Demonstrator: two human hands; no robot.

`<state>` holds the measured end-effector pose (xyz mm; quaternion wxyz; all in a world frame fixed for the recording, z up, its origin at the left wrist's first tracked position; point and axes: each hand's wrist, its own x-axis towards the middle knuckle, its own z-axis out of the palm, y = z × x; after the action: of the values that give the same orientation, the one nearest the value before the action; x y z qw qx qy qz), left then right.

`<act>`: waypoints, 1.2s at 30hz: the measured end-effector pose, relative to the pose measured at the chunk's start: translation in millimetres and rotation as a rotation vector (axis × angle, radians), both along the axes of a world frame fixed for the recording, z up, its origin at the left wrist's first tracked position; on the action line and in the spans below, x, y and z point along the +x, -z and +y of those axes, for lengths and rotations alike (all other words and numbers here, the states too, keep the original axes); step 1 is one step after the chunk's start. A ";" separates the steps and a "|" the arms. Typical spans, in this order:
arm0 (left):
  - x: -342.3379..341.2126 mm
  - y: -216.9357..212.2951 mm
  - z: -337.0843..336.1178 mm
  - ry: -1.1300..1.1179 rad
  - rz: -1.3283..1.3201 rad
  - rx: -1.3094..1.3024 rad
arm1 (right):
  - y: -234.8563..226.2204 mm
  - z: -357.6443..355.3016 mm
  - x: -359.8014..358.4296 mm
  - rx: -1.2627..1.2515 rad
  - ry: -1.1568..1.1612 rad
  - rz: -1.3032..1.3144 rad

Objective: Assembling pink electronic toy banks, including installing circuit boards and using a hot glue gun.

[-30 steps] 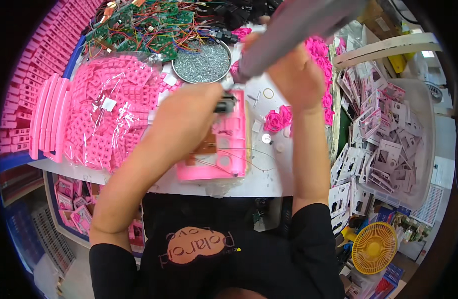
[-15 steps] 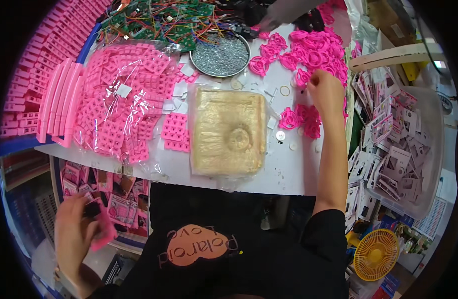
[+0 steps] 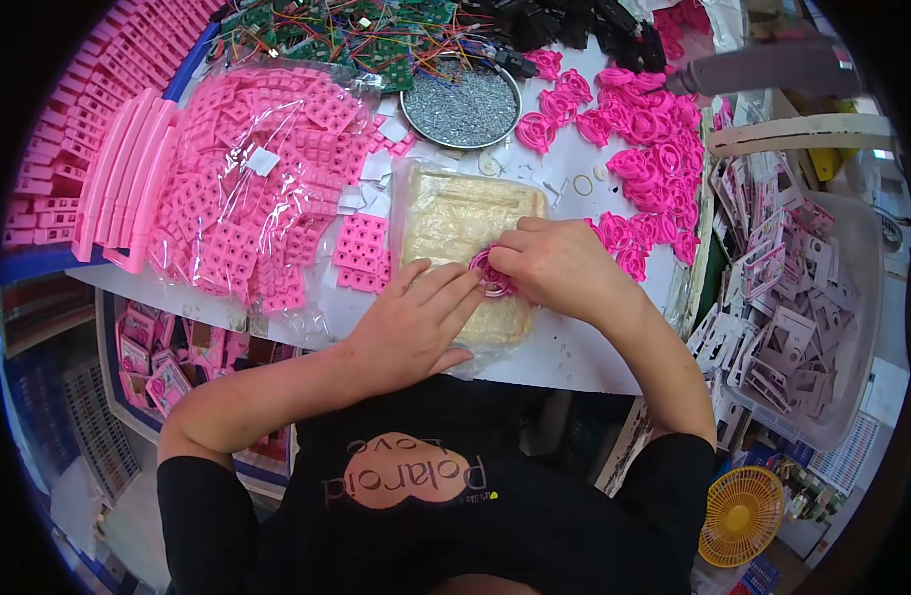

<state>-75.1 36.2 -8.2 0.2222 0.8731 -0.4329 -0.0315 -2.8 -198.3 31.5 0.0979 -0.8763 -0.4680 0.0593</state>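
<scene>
A small pink ring piece (image 3: pixel 492 272) sits on the cream, plastic-wrapped pad (image 3: pixel 455 208) in front of me. My right hand (image 3: pixel 560 266) pinches the ring from the right with closed fingers. From the other side my left hand (image 3: pixel 416 325) lies across the pad, fingers stretched out, their tips touching the ring's left edge. My hands partly cover the ring. Loose pink rings (image 3: pixel 654 159) are heaped beyond my right hand. Left of the pad is a small stack of pink button pads (image 3: pixel 361 253).
A clear bag (image 3: pixel 247 188) of pink button pads fills the table's left. Behind stand a round dish of small metal pieces (image 3: pixel 462 109) and wired green circuit boards (image 3: pixel 327 45). A grey power screwdriver (image 3: pixel 768 74) hangs at upper right, above a tub of pale flat parts (image 3: pixel 842 327).
My left hand came from the lower-left bin to the pad, and its pink piece no longer shows. My right hand moved from the ring heap to the pad with a pink ring.
</scene>
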 end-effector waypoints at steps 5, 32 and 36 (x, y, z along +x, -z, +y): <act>-9.3 3.3 -1.6 0.029 -0.081 0.045 | 3.0 -6.8 2.4 -0.032 -0.004 0.050; 99.8 -123.7 300.6 -1.159 -0.208 0.181 | 13.5 5.8 -56.2 0.258 0.326 -0.006; 99.6 -87.3 377.4 -1.049 -0.327 -0.074 | 17.6 -9.2 -55.7 0.239 0.306 0.085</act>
<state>24.5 413.6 79.1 0.1684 0.9568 0.0306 0.2349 -58.5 -207.5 14.0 0.2288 -0.9161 -0.3284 0.0246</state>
